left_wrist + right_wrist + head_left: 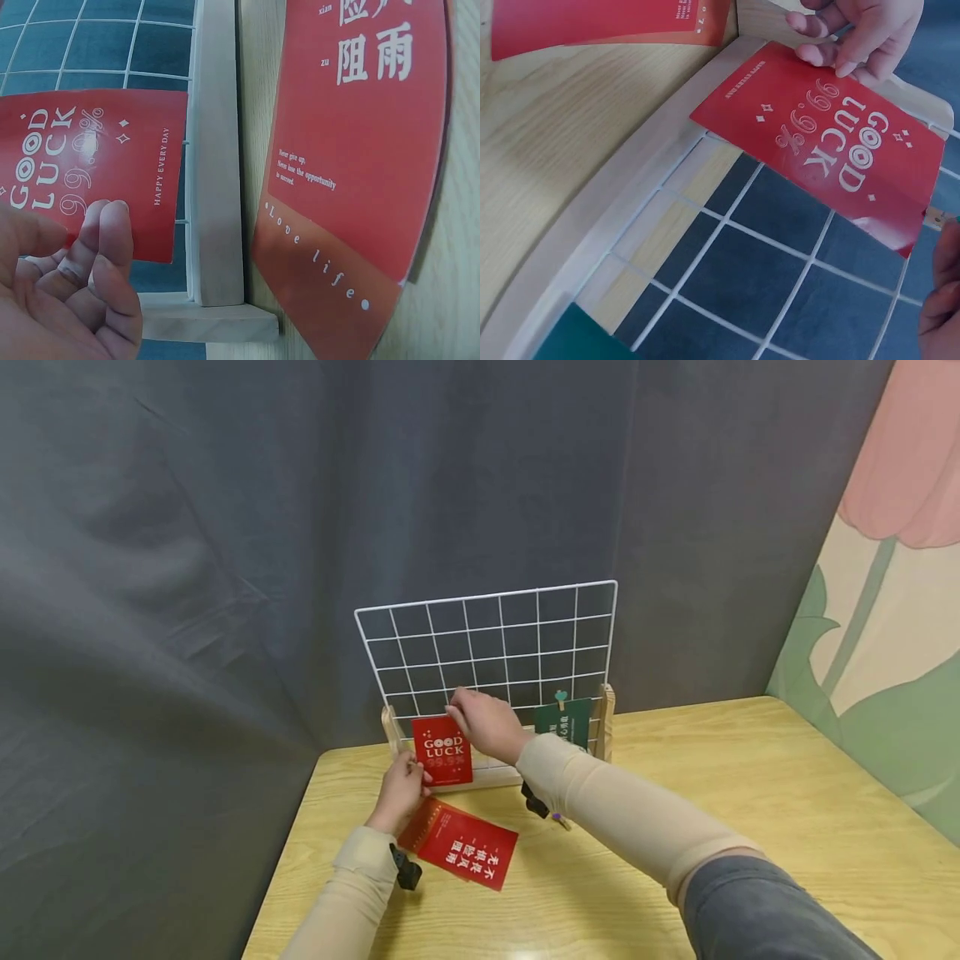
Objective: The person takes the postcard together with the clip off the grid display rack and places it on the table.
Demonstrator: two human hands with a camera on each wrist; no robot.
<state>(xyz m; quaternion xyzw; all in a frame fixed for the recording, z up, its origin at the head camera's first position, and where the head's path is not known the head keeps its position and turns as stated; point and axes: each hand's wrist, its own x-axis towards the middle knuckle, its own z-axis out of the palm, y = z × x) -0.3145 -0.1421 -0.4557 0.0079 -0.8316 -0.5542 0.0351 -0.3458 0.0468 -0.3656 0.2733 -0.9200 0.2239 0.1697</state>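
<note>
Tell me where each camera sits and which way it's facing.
Head: on the head, facing forward and down at the grid and table; left hand, right hand and sleeves show.
Left wrist: on that wrist, facing the Good Luck card and the grid behind it; left hand shows.
Right wrist: on that wrist, facing across the grid toward the left hand, at top; right hand shows at the right edge.
Shared by both wrist views: the Good Luck card, grid and left hand.

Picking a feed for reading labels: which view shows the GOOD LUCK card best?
Right wrist: the GOOD LUCK card is large, nearly whole and legible, though turned; the left hand covers part of one edge. Head shows it small, partly covered. Left wrist crops its top, and the same hand hides part.
</note>
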